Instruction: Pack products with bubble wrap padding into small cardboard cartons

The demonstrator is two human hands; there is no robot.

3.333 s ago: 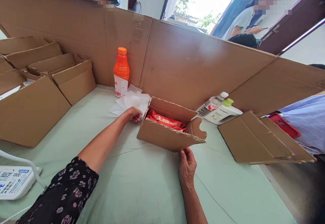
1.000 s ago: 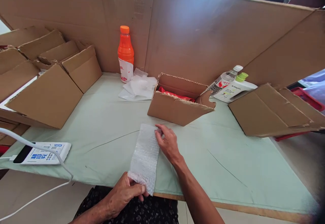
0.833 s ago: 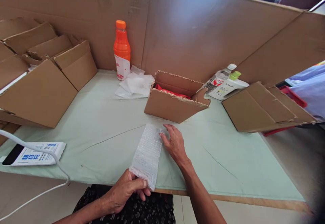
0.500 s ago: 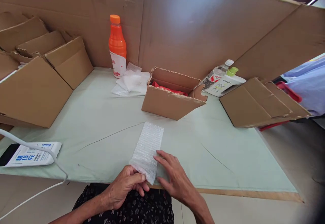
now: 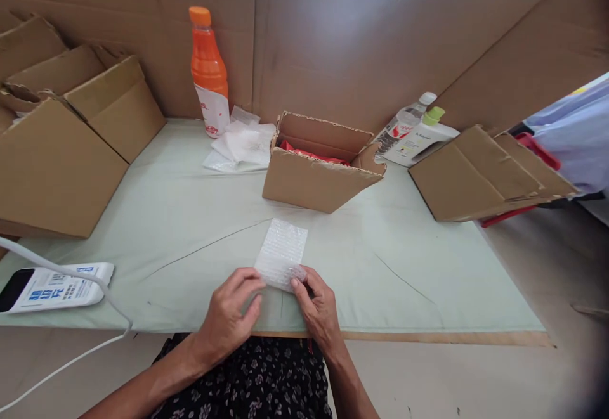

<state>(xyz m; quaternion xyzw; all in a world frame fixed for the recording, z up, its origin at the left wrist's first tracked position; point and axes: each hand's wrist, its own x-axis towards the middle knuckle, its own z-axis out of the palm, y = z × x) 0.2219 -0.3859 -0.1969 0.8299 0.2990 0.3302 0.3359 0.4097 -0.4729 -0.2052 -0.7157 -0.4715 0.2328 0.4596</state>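
A small piece of bubble wrap [image 5: 283, 248] lies on the pale green cloth in front of me, its near end folded over the rest. My right hand [image 5: 320, 308] pinches the lower right corner of the fold between thumb and fingers. At the left edge, my left hand [image 5: 231, 311] has its fingertips against or close beside the wrap, thumb held apart from the fingers. Whether anything lies inside the fold, I cannot tell. Beyond the wrap stands an open cardboard box [image 5: 314, 181] with red packets [image 5: 316, 154] in it.
Cardboard boxes [image 5: 57, 172] stand at the left, another box [image 5: 476, 175] at the right. An orange bottle [image 5: 209, 70] and loose bubble wrap sheets [image 5: 245, 143] are at the back. A clear bottle [image 5: 404, 121] leans beside a white bottle [image 5: 421, 143]. A white cable [image 5: 107, 298] crosses a power bank [image 5: 66, 286].
The wrap's near end has been folded away from me, so it looks shorter. My right hand has taken its right corner; my left hand has let go and moved up along the left side.
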